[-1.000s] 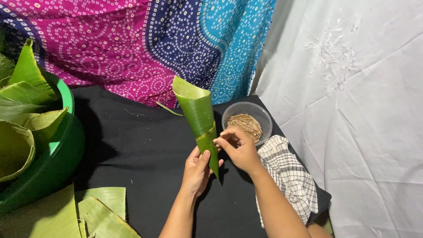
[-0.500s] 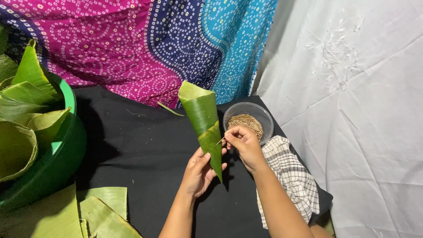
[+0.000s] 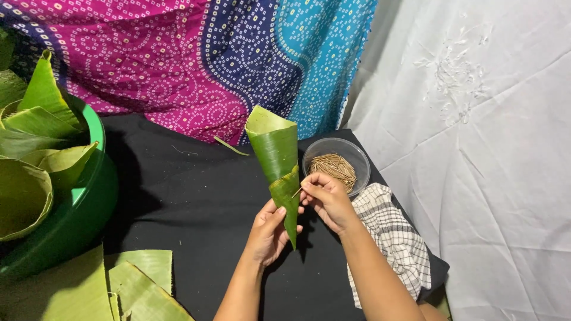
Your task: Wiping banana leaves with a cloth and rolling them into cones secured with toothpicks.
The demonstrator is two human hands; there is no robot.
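Head view, leaf cone (image 3: 276,160) upright in left hand (image 3: 269,233), right hand (image 3: 327,199) pinching stick (image 3: 295,192) beside it

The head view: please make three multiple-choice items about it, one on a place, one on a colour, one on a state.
1. Where is the clear bowl of thin sticks?
A. inside the green tub
B. on the black cloth, behind the right hand
C. on the white sheet

2. What colour is the tub that holds the rolled leaves?
A. green
B. red
C. white

3. In what state is the leaf in the hands?
A. flat
B. torn in two
C. rolled into a cone

Answers:
1 B: the clear bowl sits on the black cloth just beyond the right hand.
2 A: the tub at the left is green.
3 C: the left hand holds the leaf as a cone, point down.
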